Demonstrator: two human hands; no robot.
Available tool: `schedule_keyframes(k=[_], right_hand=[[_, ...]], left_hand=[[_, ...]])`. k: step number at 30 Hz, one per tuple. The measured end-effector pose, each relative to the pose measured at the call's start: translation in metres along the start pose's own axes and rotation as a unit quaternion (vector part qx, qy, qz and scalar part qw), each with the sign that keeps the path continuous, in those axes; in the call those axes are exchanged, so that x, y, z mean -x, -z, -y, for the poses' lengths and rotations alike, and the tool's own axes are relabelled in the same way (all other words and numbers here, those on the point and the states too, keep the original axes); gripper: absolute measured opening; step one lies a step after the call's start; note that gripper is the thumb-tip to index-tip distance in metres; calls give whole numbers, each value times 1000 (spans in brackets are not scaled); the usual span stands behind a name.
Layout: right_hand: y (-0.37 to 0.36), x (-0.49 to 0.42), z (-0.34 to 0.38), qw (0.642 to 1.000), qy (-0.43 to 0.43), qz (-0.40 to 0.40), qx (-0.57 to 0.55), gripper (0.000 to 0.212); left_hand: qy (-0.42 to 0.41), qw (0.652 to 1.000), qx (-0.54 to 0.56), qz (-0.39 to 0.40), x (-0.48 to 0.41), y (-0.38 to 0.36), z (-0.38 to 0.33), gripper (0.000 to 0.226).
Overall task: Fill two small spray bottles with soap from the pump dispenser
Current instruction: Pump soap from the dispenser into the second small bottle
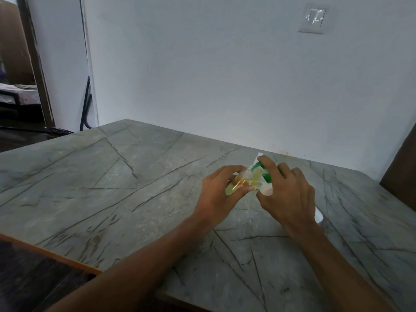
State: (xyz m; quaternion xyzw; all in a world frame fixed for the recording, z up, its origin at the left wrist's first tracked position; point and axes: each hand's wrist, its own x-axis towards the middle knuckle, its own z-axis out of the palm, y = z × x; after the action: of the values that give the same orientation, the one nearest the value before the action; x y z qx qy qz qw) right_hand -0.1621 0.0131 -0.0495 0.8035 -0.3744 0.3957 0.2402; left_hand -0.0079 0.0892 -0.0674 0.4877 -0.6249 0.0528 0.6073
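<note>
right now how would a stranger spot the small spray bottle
On the grey veined table, look where the hands meet. The small clear bottle of yellowish liquid lies tilted in the left hand, unlike the green-and-white dispenser under the right hand.

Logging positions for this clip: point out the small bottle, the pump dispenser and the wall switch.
small bottle [237, 183], head view, its yellowish body.
pump dispenser [266, 177], head view, its green part.
wall switch [313, 19], head view, middle of its plate.
</note>
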Motion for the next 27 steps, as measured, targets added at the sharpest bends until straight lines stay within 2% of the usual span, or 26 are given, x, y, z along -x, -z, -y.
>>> schedule_keyframes(k=[7,19,27], right_hand=[[5,1,-1,999,4,27,23,104],[-3,-2,0,1000,-1,16,14,96],[-8,-3,-6,1000,-16,6,-14,81]], left_hand=[[39,999,-9,-4,-2,-1,4,42],[39,999,-8,3,-1,0,4,42],[21,1000,5,16,1,-3,0,42]])
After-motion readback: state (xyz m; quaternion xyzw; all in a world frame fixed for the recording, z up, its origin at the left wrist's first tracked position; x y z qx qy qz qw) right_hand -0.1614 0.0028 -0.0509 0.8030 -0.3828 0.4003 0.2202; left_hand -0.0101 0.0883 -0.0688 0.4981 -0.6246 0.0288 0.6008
